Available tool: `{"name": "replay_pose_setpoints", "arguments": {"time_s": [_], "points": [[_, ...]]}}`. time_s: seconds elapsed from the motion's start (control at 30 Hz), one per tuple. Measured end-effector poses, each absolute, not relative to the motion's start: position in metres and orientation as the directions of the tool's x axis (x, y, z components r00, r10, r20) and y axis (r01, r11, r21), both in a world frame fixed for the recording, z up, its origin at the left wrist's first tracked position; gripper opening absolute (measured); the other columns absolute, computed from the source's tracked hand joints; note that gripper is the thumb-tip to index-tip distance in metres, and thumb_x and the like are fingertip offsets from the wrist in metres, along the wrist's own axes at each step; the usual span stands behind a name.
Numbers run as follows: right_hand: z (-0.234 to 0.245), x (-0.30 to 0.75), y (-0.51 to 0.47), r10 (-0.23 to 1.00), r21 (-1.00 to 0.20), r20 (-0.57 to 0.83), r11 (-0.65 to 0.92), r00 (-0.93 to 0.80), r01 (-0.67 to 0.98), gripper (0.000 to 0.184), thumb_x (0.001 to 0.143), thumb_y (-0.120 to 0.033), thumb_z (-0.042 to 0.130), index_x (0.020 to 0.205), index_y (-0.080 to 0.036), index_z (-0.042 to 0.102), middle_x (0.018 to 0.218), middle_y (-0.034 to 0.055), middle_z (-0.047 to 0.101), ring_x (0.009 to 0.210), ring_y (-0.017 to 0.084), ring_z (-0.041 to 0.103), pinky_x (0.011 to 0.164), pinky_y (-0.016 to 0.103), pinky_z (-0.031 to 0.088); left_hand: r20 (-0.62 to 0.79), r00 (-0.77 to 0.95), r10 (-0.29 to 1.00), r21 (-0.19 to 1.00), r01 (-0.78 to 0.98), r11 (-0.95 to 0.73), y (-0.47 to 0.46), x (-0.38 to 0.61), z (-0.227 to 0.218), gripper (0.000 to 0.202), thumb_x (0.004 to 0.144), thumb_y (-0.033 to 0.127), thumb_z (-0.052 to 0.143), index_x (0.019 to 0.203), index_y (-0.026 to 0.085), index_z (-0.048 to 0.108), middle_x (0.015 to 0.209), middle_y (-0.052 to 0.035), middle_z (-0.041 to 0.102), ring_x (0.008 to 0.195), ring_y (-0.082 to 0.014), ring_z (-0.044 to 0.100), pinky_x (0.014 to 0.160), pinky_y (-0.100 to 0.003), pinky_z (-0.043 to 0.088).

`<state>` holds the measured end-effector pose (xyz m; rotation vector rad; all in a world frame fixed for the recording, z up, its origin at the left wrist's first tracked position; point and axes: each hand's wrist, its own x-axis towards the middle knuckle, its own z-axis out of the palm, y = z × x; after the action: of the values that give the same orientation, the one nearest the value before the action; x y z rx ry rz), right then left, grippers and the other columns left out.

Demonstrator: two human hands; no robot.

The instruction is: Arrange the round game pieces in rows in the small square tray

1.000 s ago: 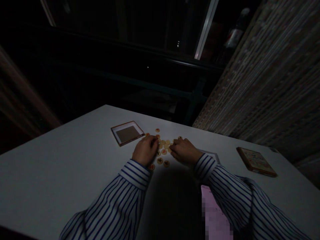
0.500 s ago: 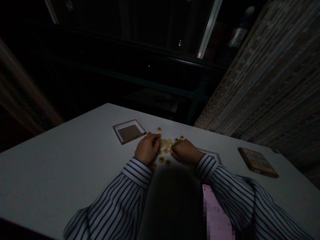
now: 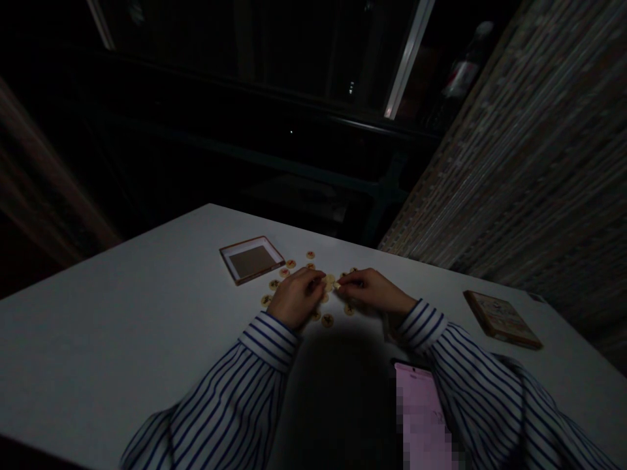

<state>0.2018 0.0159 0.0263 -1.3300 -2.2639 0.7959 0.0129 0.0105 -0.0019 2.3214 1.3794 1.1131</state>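
Several small round wooden discs [image 3: 290,264] with dark marks lie scattered on a white table [image 3: 122,313]. My left hand [image 3: 295,299] rests over the pile with its fingers curled and pinched near a disc. My right hand [image 3: 373,288] faces it, fingertips pinched on a pale disc [image 3: 332,282] between the two hands. Both arms wear blue-striped white sleeves. Some discs are hidden under the hands.
An open shallow box tray [image 3: 251,259] with a brown inside sits just left of the discs. A closed flat box [image 3: 501,318] lies at the right. A lit phone screen [image 3: 420,418] shows near the table's front edge. A brick wall rises at the right.
Both hands have shifted to meet at the middle of the pile. More discs now show to the left of my left hand. The camera has tilted slightly.
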Motion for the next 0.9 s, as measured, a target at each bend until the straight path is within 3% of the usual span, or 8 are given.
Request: {"name": "replay_pose_setpoints", "arguments": {"time_s": [0.1,0.3,0.9], "points": [[0.030,0.201,0.015,0.875,-0.790,0.026,0.313,-0.483,0.526,0.031,0.074,-0.034,0.050,0.091,-0.011,0.064,0.081,0.0045,0.064,0.072,0.013,0.055,0.064,0.024,0.042,0.494,0.340,0.800,0.532,0.610,-0.588,0.009,0.014,-0.002,0.023,0.075,0.026,0.049,0.095,0.019,0.058,0.088,-0.0032,0.061,0.081,-0.0157,0.056,0.073,-0.028,0.044],[0.038,0.198,0.012,0.891,-0.890,-0.018,0.193,-0.454,0.413,0.027,0.073,-0.033,0.052,0.083,-0.011,0.064,0.067,0.0010,0.061,0.061,0.009,0.051,0.060,0.022,0.041,0.527,0.389,0.756,0.550,0.521,-0.652,0.006,0.017,-0.002,0.023,0.075,0.024,0.050,0.096,0.020,0.056,0.090,-0.0032,0.060,0.081,-0.0145,0.056,0.073,-0.028,0.043],[0.035,0.199,0.008,0.900,-0.905,0.009,0.192,-0.435,0.379,0.031,0.074,-0.037,0.051,0.084,-0.010,0.062,0.065,0.0008,0.058,0.058,0.008,0.051,0.057,0.022,0.040,0.524,0.400,0.752,0.565,0.498,-0.658,0.001,0.023,0.001,0.026,0.078,0.033,0.047,0.098,0.019,0.056,0.085,-0.0037,0.060,0.073,-0.0131,0.055,0.069,-0.026,0.043]]}}
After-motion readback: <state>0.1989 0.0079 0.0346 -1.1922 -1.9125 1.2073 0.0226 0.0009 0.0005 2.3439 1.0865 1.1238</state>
